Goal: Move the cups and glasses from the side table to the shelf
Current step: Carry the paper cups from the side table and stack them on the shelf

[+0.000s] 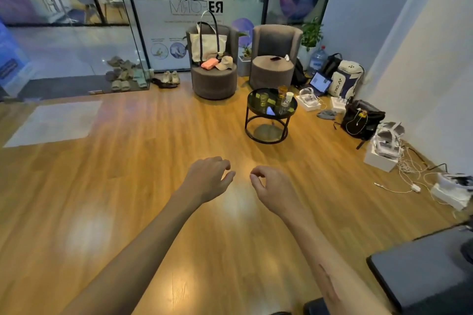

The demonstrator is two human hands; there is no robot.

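A round black side table point(271, 112) with a dark glass top stands on the wooden floor ahead, right of centre. On it are a green glass point(264, 99), a tall amber glass point(282, 91), a white cup point(289, 96) and a small white cup with cartoon eyes point(286, 103). My left hand point(208, 178) and my right hand point(271, 186) are stretched out over the floor, well short of the table. Both hold nothing, with fingers loosely curled and apart. No shelf is in view.
Two grey armchairs point(213, 77) point(273, 64) stand behind the table, one with a tote bag. Backpacks point(361, 120), a laptop, white boxes and cables point(409, 171) line the right wall. A glass partition stands at the left, and a dark surface point(422, 273) sits at bottom right.
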